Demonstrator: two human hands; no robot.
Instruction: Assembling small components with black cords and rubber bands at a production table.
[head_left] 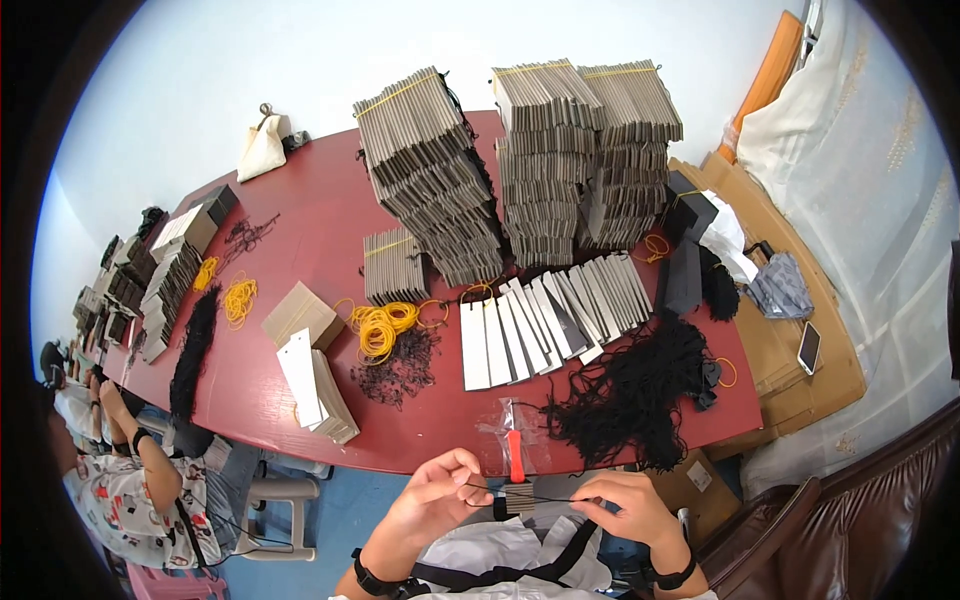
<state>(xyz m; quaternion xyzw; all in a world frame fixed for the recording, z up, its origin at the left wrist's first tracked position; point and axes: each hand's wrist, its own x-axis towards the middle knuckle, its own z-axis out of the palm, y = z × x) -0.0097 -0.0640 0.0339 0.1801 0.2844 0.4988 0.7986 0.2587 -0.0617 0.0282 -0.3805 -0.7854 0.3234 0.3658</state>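
Note:
A thin black cord runs nearly level between my two hands, just off the table's front edge. My left hand pinches one end of it, thumb against the fingers. The other end is pinched in my right hand. Midway along the cord is a small striped grey-brown block; whether the cord passes through or behind it I cannot tell. A red-handled tool with a thin metal tip lies on the table edge under clear plastic film, right above the block.
Tall banded stacks of grey card pieces stand on the red table. Fanned white-and-grey cards, a heap of black cords and yellow elastic bands lie nearer. At left sits another person; a phone rests on cardboard at right.

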